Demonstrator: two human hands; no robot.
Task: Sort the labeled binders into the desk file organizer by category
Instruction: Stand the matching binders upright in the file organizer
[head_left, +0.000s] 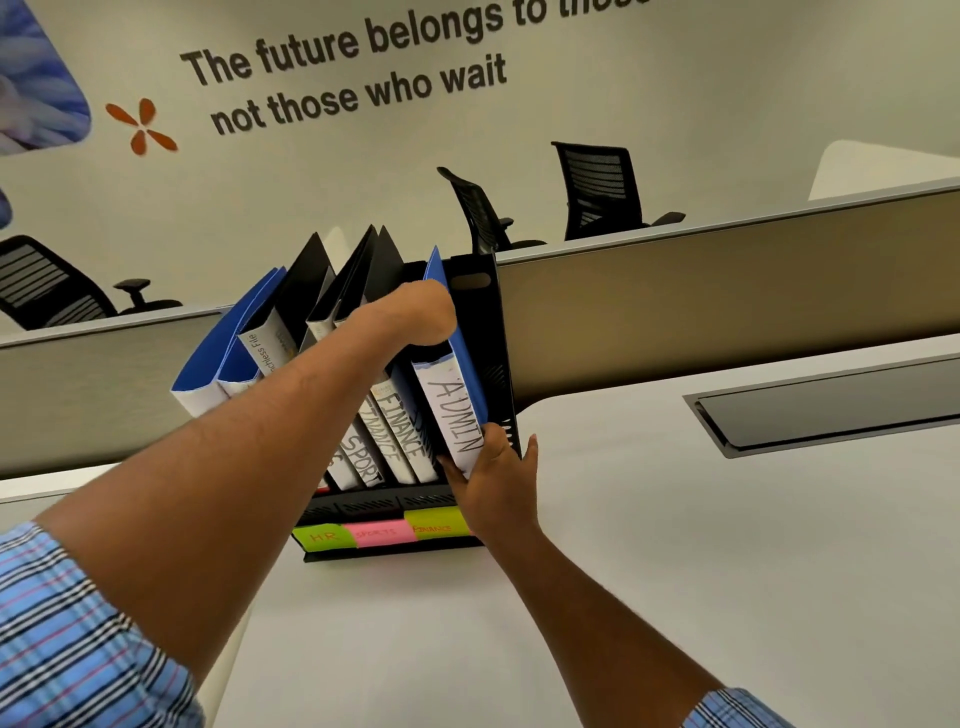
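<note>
Gripping the ADMIN binder (454, 415) at both ends, the hands are steadying it in the organizer's (480, 317) rightmost slot, against the black end wall. The left hand (423, 317) is curling over its top edge, fingers mostly hidden, likely keeping the tall cover from tipping. The right hand (493, 480) is pinching the spine's lower end, thumb on one side and fingers beneath, probably guiding it down into place. Its wrist is covering the fourth sticky label, while the HR, SPORTS and FINANCE labels (376, 532) are showing. FINANCE binders (402, 431) are leaning just beside, a SPORTS binder (363, 460) further left. The organizer is standing on the white counter (675, 545).
</note>
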